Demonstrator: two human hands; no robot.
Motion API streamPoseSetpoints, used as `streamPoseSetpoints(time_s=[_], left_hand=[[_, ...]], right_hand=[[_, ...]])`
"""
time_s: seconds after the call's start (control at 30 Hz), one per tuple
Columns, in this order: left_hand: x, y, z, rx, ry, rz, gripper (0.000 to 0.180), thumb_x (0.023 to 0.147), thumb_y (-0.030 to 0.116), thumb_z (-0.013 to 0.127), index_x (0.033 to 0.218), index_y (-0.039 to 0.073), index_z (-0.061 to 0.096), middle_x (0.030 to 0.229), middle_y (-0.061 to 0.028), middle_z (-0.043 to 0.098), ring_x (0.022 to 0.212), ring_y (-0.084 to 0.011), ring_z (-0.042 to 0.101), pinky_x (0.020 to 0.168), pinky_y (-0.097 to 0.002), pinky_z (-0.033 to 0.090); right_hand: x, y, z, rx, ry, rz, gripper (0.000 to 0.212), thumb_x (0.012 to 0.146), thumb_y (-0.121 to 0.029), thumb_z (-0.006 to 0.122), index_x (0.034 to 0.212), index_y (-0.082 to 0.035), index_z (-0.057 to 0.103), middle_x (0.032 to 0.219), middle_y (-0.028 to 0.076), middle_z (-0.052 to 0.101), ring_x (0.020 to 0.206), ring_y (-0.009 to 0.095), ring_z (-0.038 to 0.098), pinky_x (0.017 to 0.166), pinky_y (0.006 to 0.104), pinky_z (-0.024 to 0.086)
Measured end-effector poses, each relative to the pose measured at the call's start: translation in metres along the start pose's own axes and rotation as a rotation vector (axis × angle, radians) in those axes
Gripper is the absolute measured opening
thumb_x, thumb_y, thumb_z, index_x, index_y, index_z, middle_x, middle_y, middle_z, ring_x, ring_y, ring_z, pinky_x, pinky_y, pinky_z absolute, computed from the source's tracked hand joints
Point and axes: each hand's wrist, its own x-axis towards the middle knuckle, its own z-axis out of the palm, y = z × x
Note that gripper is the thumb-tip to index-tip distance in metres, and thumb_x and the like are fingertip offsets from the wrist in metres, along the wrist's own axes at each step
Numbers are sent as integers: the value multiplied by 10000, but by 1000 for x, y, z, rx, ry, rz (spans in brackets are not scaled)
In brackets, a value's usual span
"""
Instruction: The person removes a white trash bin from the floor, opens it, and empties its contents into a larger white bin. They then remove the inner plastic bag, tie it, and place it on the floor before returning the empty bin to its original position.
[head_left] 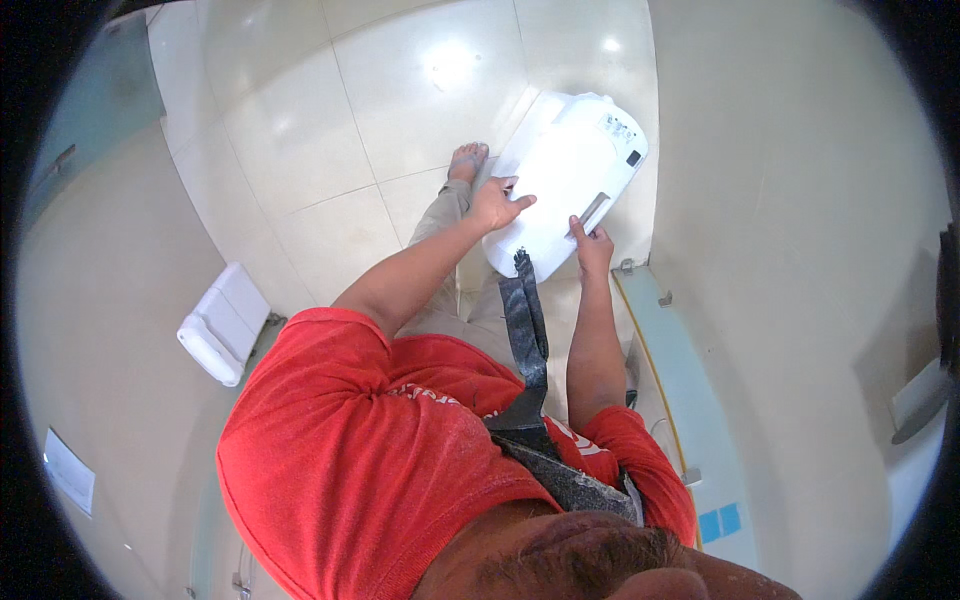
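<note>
Item: white appliance [565, 165], one, broad, with a rounded near end.
Location: in front of your legs, above the tiled floor [330, 110], close to the plain wall [790, 130] on your right; whether it bears on the floor cannot be told.

Handling: probably a stiff plastic shell, moderate in weight and bulky enough to want both your hands. The smooth face looks apt to slip and to scratch; the casing could crack if dropped. Best purchase: the two long side edges, taken opposite each other, thumbs on top, pressing clear of the slot.

Appearance: glossy white face, gently curved; small grey printed patch [617, 128] and dark square [633, 158] toward the far right end; long grey slot [594, 210] along the right side.

Your left hand [497, 205]: gripping the left edge, thumb flat on the face, fingers partly hidden.
Your right hand [592, 248]: closed on the right edge beside the slot, one digit raised onto the face; the remaining fingers are largely hidden.

Surroundings: black strap [525, 320], hanging from your chest, its end overlapping the near end in view; your bare foot [467, 162], left of the item; white box [225, 320], farther left; glass panel [690, 370], right of your right forearm.
</note>
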Motion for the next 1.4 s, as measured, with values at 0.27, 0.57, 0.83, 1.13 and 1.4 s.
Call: streamPoseSetpoints(time_s=[0.27,0.57,0.83,1.13,1.4], left_hand=[[-24,3,7,56,178,55,833,658,494,846,1280,-16,630,1244,-246,580,1146,-359,603,1013,-399,480],[-51,-4,9,62,211,130,943,701,552,811,1378,-38,525,1313,-272,534,1235,-385,539,1063,-411,432],[-54,-83,0,-469,88,-497,1064,813,779,573,1444,-66,429,1437,-292,480,1344,-371,471,1105,-422,379],[-88,-117,23,-1347,178,-509,1026,829,673,677,1440,-100,388,1416,-224,516,1270,-321,526,1064,-439,410],[-105,-115,45,-876,136,-237,1056,695,458,895,1477,-38,387,1336,-205,578,1222,-264,568,1031,-370,459]], right_hand=[[-23,-36,-5,51,-37,182,392,799,-204,856,1055,25,667,906,80,706,772,142,645,678,281,501],[-35,-28,-8,-30,-85,50,298,804,-132,843,997,-1,658,848,30,676,710,112,617,622,243,468],[-47,-35,7,-7,-145,86,307,828,-176,834,1023,-44,637,890,25,695,767,111,653,646,256,505],[-65,-71,9,101,-166,213,426,882,-345,786,990,42,646,875,99,684,714,161,655,588,290,535],[-47,-71,4,76,-161,170,536,896,-435,745,1059,59,613,929,114,664,775,164,655,607,310,568]])
